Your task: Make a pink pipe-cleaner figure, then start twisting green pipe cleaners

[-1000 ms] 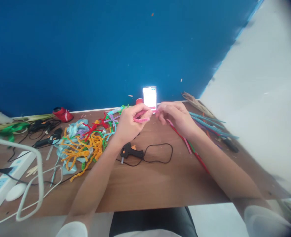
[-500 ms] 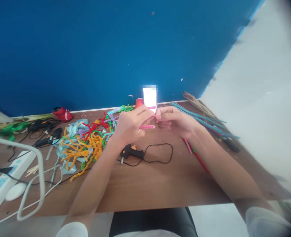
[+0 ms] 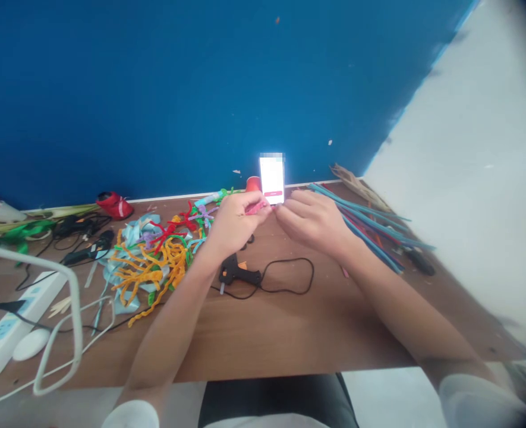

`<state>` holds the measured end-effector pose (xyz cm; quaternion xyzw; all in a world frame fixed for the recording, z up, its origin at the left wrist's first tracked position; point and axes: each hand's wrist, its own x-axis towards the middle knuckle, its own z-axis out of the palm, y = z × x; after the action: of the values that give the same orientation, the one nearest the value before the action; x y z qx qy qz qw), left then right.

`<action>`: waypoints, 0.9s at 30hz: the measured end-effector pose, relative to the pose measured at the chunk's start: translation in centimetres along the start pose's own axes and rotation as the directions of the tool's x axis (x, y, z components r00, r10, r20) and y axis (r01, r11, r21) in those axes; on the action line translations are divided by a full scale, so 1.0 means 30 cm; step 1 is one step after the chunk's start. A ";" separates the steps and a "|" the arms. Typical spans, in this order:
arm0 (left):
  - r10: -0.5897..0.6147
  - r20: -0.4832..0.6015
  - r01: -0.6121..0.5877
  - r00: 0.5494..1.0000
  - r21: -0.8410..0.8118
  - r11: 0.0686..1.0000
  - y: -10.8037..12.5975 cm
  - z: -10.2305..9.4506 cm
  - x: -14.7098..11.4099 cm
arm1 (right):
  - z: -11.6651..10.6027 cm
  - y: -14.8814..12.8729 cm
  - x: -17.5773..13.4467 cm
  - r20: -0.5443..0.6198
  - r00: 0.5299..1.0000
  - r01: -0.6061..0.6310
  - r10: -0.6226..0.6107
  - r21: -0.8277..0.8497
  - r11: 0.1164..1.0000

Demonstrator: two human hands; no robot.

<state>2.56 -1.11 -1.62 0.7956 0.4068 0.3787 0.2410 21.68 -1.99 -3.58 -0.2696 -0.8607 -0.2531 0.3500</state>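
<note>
A pink fuzzy pipe cleaner [image 3: 256, 207] is pinched in my left hand [image 3: 233, 221], bunched between thumb and fingers. Close against it, my right hand [image 3: 312, 221] is closed with its back turned up; its fingertips meet the left fingertips at the pink end. What lies inside the right fingers is mostly hidden. Both hands are raised over the table in front of a bright phone [image 3: 272, 178] propped upright. Behind the left hand stands a red cup-like object [image 3: 254, 183]. Below the hands a black glue gun [image 3: 240, 272] lies on its side with its cord looped to the right.
Left of my hands is a heap of orange pipe-cleaner pieces [image 3: 151, 270] with ribbon. Blue pipe cleaners [image 3: 369, 211] lie at the right, near dried husks [image 3: 356, 185]. A white power strip [image 3: 19, 324] and a white bent frame [image 3: 73, 309] occupy the left front.
My right hand has rolled over, so its back now faces up and its fingers are curled in. The loose pink end that stuck out below the left hand is now gathered in its fingers.
</note>
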 end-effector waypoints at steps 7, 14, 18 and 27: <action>0.209 -0.071 -0.203 0.975 0.075 0.976 -0.010 -0.004 0.002 | -0.006 0.023 0.015 0.424 0.754 -0.590 0.502 0.773 0.234; 0.462 -0.023 -0.446 0.886 0.224 0.867 -0.038 -0.019 -0.004 | -0.006 0.006 0.023 0.732 0.603 -0.565 0.318 0.673 -0.477; 0.496 0.003 -0.486 0.868 0.206 0.849 -0.036 -0.020 -0.007 | 0.008 -0.013 0.025 0.726 0.604 -0.520 0.329 0.672 -0.527; 0.077 0.037 -0.068 0.996 -0.197 0.978 0.066 -0.016 -0.036 | -0.030 -0.038 0.018 0.115 0.875 -0.363 0.471 0.799 0.479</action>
<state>2.69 -3.06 -0.42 0.7907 0.3328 0.4076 0.3129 21.04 -3.21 -2.90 -0.2680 -0.7654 0.2378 0.5346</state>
